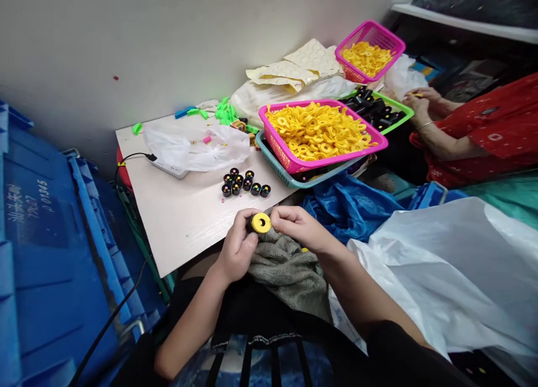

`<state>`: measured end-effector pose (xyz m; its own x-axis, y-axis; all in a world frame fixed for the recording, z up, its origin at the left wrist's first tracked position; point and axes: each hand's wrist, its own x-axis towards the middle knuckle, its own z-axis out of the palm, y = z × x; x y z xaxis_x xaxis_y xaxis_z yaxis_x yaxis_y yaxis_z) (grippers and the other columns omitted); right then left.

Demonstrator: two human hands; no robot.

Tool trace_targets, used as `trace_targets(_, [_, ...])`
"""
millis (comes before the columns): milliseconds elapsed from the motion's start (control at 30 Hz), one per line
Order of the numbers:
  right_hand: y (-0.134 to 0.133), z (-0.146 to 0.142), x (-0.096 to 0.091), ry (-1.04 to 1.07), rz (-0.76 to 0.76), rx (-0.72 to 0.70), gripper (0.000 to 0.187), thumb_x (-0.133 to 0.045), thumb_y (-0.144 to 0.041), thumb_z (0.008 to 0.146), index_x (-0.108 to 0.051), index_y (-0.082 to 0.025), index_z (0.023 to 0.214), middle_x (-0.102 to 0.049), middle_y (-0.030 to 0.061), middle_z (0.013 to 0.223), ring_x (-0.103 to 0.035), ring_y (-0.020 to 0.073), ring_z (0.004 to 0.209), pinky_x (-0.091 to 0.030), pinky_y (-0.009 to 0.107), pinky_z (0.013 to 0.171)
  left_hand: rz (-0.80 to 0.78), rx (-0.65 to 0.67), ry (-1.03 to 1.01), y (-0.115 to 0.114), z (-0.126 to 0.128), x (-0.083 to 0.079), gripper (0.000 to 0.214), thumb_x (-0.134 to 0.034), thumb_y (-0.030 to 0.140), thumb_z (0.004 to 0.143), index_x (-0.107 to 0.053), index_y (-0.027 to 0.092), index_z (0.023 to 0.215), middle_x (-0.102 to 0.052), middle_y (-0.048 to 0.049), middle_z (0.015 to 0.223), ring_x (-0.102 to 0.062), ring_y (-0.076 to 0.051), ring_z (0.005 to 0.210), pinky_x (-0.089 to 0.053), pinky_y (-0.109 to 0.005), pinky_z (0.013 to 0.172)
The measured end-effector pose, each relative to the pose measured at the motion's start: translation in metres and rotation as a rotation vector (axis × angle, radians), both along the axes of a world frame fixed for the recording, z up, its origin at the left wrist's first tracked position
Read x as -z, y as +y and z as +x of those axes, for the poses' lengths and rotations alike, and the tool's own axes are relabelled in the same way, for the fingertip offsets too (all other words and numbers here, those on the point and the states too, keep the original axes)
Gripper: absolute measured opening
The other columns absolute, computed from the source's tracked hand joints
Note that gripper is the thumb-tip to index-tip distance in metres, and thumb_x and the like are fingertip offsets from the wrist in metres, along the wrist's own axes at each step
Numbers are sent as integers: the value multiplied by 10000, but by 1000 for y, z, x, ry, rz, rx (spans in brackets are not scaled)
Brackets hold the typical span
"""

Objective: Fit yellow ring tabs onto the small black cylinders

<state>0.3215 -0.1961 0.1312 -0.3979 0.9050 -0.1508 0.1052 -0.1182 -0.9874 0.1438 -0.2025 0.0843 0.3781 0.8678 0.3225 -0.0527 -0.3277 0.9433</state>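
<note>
My left hand (237, 247) and my right hand (298, 227) pinch a round yellow part (261, 223) between them, with a dark crescent showing on its face. Both hands are above a grey towel (286, 269) lying on my lap. Several small black cylindrical parts (244, 183) with coloured specks stand on the white table (180, 219), just ahead of my hands. A pink plastic basket (332, 156) heaped with yellow rings sits further ahead, on a teal tray (290, 179).
A co-worker's hands (420, 101) and red sleeve (496, 123) are at the right, by a green tray (390, 130) of black parts. A second pink basket (370, 28) holds yellow rings. Blue crates (50, 235) stand at the left; a white sack (441, 280) lies at the right.
</note>
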Motion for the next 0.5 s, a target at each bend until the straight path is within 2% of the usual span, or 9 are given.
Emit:
trace_targets(100, [-1,-3,6,-12,37,42,501,-610,-634,769,-457,-183,614,-327,-69,541,-261,72,518,-201,224,490,36,-15,70,-3,0,-5,319,-384,383,957,-441,200,1212,-536,-65,1057,-533,-185,914,-449,-333,815])
trace_targets(200, [-3,-3,10,1,83,76,496,-609,-617,780,-440,-185,602,-317,-64,560,-263,77,539,-215,228,506,116,-67,162,-4,3,-11,300,-413,383,946,-440,191,1175,-543,-68,1040,-533,-184,911,-444,-325,800])
trace_targets(333, [-9,-2,19,28,84,48,495,-617,-602,798,-427,-190,602,-302,-65,561,-252,82,537,-214,231,504,239,-107,226,-4,6,-17,206,-389,316,948,-465,192,1094,-564,-55,970,-543,-167,862,-446,-303,757])
trace_targets(433, [-14,-4,27,183,35,69,477,-619,-630,800,-476,-187,695,-399,-45,637,-351,97,590,-307,222,543,354,-127,259,-4,6,-19,206,-377,298,937,-477,190,1080,-571,-55,947,-543,-169,846,-446,-305,739])
trace_targets(500, [-16,-8,29,332,-53,86,491,-627,-670,774,-532,-194,841,-489,-14,776,-445,117,686,-393,228,604,449,-180,309,-4,7,-21,246,-390,303,921,-478,183,1117,-578,-68,980,-544,-194,917,-443,-338,803])
